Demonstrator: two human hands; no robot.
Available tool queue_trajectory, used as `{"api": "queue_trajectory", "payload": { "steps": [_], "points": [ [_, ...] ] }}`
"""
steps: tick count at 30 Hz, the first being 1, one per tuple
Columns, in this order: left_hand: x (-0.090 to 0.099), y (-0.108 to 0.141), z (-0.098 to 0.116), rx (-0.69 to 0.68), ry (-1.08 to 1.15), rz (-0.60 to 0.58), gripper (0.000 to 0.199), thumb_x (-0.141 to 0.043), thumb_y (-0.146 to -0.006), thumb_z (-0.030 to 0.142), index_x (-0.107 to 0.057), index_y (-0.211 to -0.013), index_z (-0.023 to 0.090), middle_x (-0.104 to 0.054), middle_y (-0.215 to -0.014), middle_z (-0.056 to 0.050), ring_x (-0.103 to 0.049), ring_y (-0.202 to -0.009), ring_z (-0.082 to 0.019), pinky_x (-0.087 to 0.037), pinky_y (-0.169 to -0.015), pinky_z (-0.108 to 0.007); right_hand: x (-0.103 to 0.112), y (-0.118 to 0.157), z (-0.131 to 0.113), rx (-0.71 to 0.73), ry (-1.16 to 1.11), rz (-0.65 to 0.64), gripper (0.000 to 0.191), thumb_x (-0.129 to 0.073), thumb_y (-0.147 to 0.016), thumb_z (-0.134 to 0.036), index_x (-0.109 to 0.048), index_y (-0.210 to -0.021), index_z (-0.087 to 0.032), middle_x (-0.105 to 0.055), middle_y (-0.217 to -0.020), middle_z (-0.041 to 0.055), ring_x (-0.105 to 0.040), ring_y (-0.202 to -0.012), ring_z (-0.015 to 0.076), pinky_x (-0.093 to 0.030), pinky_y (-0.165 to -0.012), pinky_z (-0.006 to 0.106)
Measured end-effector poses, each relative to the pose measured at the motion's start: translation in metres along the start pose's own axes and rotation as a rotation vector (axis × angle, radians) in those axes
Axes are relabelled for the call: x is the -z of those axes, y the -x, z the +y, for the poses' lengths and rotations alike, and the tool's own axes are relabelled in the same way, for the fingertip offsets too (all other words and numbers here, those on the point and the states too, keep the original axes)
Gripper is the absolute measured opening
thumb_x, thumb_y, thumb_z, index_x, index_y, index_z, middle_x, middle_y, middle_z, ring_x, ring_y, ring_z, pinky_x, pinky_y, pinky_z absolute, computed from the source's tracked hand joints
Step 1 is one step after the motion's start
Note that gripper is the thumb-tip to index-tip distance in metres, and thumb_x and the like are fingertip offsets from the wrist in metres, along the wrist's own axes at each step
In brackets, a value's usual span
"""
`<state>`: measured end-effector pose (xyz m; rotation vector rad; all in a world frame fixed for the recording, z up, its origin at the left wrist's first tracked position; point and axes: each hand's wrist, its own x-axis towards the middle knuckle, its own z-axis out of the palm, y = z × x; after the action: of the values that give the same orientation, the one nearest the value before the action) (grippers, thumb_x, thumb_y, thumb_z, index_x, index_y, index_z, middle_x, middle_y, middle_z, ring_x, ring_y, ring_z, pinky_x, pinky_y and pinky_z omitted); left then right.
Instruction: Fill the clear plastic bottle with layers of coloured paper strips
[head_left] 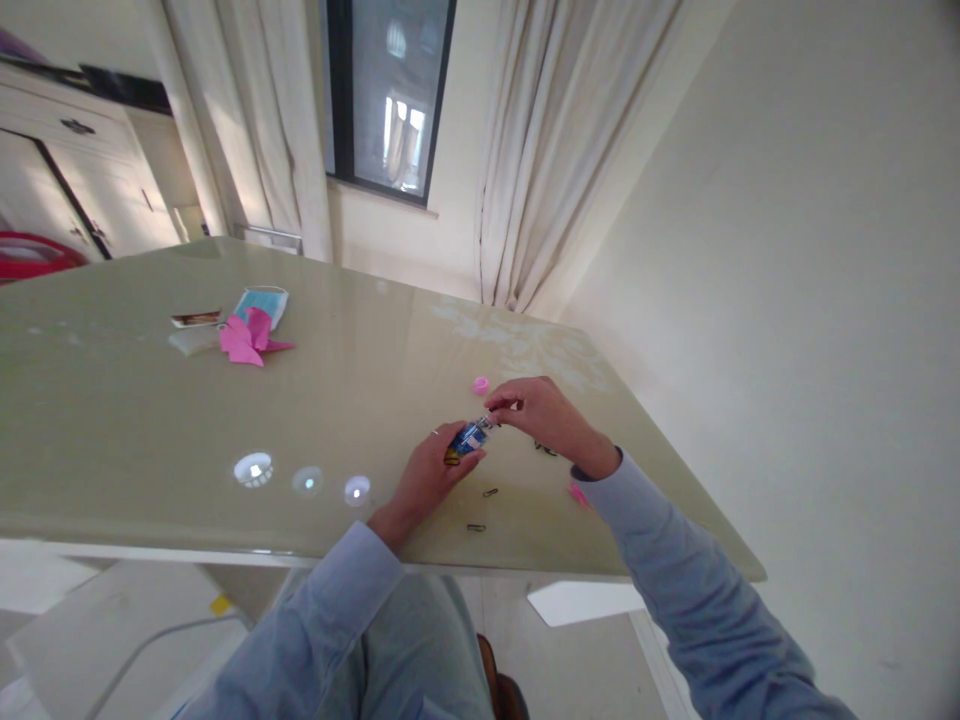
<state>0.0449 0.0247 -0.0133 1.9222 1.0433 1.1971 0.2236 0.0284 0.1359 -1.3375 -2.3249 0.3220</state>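
Note:
A small clear bottle (471, 438) with blue and some yellow on it is held in my left hand (435, 470), tilted up to the right. At its open-looking neck, the thumb and fingers of my right hand (534, 410) are pinched together; what they hold is too small to make out. Just beyond the hands lies a pink cap (481, 385). Two paper clips, one (490, 492) above the other (476, 527), rest nearer the table's front edge. More dark clips (546, 449) lie under my right wrist, and a pink piece (579, 494) shows beside the right sleeve.
On the left of the glossy table (360, 400) are a pink paper shape (251, 338), a blue face mask (264, 303) and a small brown-and-white packet (196, 319). A wall stands to the right, curtains and a window behind.

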Motion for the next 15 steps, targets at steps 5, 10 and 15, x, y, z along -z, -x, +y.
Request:
{"api": "queue_trajectory", "payload": {
  "steps": [5,10,15],
  "points": [
    [-0.001,-0.0006,-0.001,0.015,0.016,0.005,0.04,-0.063,-0.087,0.043,-0.062,-0.119,0.019,-0.07,-0.114,-0.01,-0.066,-0.102,-0.023,-0.051,-0.094,-0.038,-0.0014,0.0036,0.0049,-0.021,-0.071,-0.011,0.018,-0.07,-0.083,-0.014,-0.079,-0.098,-0.018,-0.08,-0.091,0.0046,-0.074,-0.081,0.018,-0.053,-0.076,0.026],
    [-0.0016,-0.0009,-0.0022,0.028,0.021,0.006,0.042,-0.065,-0.086,0.044,-0.062,-0.119,0.019,-0.071,-0.115,-0.01,-0.066,-0.103,-0.025,-0.052,-0.095,-0.039,0.0009,0.0062,0.0065,-0.015,-0.163,-0.031,0.03,-0.058,-0.089,-0.013,-0.074,-0.114,-0.018,-0.079,-0.1,0.0064,-0.075,-0.088,0.0175,-0.057,-0.084,0.029],
    [-0.0011,-0.0004,-0.0014,0.029,0.007,0.014,0.043,-0.065,-0.086,0.045,-0.062,-0.119,0.018,-0.071,-0.115,-0.011,-0.067,-0.103,-0.025,-0.052,-0.095,-0.039,0.0014,0.0063,0.0054,-0.051,-0.219,0.027,0.029,-0.068,-0.083,-0.015,-0.073,-0.112,-0.015,-0.078,-0.097,0.0082,-0.074,-0.088,0.0182,-0.058,-0.083,0.03]
  ]
}}
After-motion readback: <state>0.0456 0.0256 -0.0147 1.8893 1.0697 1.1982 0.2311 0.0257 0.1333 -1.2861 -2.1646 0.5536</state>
